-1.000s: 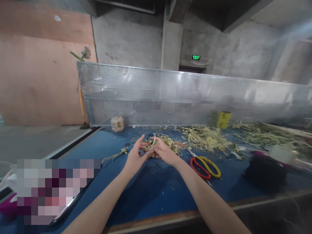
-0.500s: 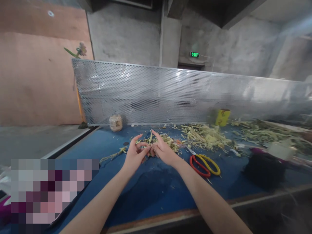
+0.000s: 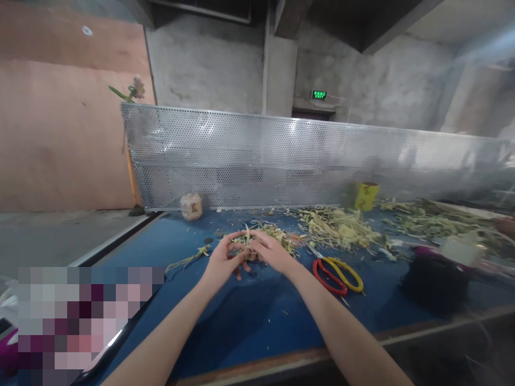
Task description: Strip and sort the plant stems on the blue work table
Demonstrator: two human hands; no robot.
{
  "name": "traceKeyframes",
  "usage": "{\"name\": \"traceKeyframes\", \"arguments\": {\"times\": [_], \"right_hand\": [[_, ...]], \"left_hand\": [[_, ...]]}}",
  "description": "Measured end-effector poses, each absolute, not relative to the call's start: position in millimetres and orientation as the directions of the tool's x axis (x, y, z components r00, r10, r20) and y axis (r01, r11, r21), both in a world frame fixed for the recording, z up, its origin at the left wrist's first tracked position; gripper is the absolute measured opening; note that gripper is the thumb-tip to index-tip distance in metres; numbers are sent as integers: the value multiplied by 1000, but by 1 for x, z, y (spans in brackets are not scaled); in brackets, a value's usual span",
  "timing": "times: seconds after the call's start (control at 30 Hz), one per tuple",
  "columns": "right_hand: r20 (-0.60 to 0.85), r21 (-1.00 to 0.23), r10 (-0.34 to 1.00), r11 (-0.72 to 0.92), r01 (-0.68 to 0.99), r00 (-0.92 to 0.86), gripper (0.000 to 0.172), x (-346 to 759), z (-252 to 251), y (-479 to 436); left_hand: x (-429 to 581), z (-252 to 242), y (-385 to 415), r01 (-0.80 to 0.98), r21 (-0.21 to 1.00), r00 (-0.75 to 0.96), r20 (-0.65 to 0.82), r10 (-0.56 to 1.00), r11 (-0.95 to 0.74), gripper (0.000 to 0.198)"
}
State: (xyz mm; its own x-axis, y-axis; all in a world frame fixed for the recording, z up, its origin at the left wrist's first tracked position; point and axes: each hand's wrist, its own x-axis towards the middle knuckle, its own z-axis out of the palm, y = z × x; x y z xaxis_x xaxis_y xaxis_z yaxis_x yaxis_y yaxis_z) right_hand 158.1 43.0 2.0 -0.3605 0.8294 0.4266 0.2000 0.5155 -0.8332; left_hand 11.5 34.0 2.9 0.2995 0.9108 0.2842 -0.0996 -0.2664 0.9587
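Note:
Close together over the middle of the blue table [image 3: 225, 327], my left hand [image 3: 225, 256] and my right hand [image 3: 271, 252] pinch a pale green plant strip [image 3: 247, 233] between them. One end of it sticks up between the index fingers. Both hands are closed at the fingertips. Just behind them lies a small heap of shredded plant bits [image 3: 284, 238], partly hidden by my hands. Scissors [image 3: 330, 276] with one red and one yellow handle rest to the right of my right hand, blades pointing away. A thin sprig [image 3: 187, 261] lies left of my left hand.
A larger pile of pale green strips [image 3: 341, 228] lies right of centre, near a yellow container [image 3: 366, 196]. A whitish lump [image 3: 191, 206] stands at the back left. Behind runs a perforated metal panel [image 3: 241, 155]. A dark bundle [image 3: 436, 281] sits at right; a blurred-out patch covers the lower left.
My index fingers have bent inward over the strip, where before they pointed up and apart. The view has tilted slightly upward. Scissors and piles lie as before.

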Motion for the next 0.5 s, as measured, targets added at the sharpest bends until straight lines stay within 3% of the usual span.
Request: {"name": "traceKeyframes", "arguments": {"times": [0.17,0.33,0.5], "right_hand": [[587,-743,781,624,242,-212,13,160,9,43],[568,-775,796,603,190,-207,16,158,12,40],[642,-709,751,657,255,-152,17,156,13,39]], "left_hand": [[15,2,32,-203,958,322,262,910,-204,61],[15,3,32,-296,948,317,214,924,-118,54],[15,1,36,-360,930,372,214,903,-73,51]]}}
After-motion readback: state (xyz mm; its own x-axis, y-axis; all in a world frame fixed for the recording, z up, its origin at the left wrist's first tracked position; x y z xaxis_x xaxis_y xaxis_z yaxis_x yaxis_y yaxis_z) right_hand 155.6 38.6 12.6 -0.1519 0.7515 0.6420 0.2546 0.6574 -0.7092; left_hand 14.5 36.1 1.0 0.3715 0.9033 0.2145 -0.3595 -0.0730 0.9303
